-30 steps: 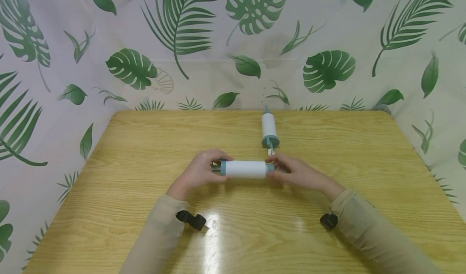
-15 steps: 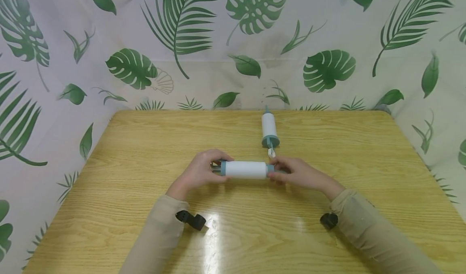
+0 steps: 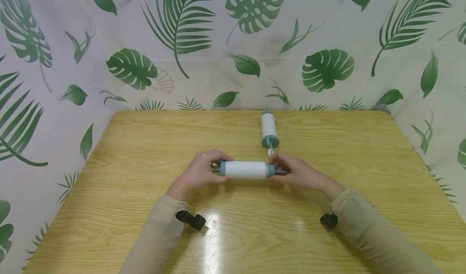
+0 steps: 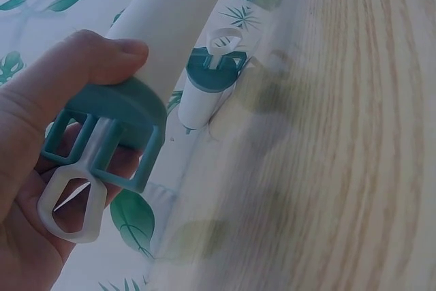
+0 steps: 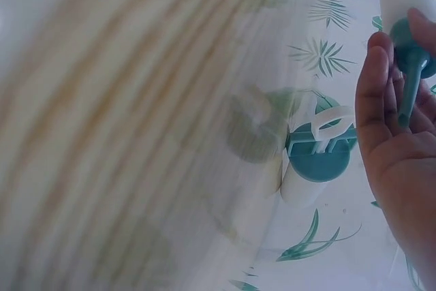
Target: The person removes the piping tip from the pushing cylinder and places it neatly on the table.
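Left grip (image 3: pixel 199 169) clasps the tube (image 3: pixel 245 170), half hiding its handle (image 3: pixel 216 168) from above, nozzle (image 3: pixel 281 171) pointing into the right grip (image 3: pixel 299 172), pinching the collar (image 3: pixel 270 170).

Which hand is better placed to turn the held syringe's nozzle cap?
Probably the right hand: its thumb and fingertips bracket the teal nozzle cap, while the left hand grips the syringe's opposite, ring-handled end.

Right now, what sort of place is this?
Likely an indoor setup staged for recording, not certain: a yellow-brown wood-grain table, a white cloth-like backdrop printed with green leaves on its left, back and right, and a black wrist-worn camera.
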`<state>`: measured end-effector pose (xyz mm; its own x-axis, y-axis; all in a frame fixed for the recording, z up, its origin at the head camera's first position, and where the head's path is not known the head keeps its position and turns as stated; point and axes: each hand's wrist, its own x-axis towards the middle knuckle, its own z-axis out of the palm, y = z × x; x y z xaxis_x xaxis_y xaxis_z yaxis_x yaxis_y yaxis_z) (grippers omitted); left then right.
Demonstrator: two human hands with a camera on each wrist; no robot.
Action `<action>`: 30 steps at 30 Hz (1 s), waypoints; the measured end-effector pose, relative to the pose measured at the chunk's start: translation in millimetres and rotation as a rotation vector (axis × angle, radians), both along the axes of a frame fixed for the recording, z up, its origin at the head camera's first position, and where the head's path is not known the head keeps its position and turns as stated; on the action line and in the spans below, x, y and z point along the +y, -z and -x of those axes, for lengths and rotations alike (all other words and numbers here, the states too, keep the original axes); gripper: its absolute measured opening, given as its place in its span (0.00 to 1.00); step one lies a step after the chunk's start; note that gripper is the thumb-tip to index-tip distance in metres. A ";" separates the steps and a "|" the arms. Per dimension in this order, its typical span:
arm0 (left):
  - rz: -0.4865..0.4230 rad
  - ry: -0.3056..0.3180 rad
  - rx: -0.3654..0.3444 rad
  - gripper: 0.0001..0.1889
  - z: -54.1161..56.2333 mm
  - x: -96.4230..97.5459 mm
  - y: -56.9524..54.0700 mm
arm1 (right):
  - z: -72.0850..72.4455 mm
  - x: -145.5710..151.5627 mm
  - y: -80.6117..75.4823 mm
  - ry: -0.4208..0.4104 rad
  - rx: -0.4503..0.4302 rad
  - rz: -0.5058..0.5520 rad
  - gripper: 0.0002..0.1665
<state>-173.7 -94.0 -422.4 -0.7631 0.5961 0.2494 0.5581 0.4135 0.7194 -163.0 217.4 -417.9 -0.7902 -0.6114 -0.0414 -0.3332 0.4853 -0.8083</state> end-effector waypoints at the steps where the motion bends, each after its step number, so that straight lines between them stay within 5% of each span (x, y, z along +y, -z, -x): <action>1: 0.000 0.000 -0.001 0.21 -0.2 -0.1 0.3 | -0.1 -0.2 -0.1 0.001 0.002 -0.002 0.22; 18: 0.002 -0.036 -0.044 0.21 -0.1 -5.5 3.4 | -0.6 3.0 1.2 0.010 0.037 -0.015 0.23; 30: 0.100 -0.076 -0.044 0.21 2.1 -11.2 5.1 | 0.6 5.6 2.8 0.007 0.047 -0.042 0.22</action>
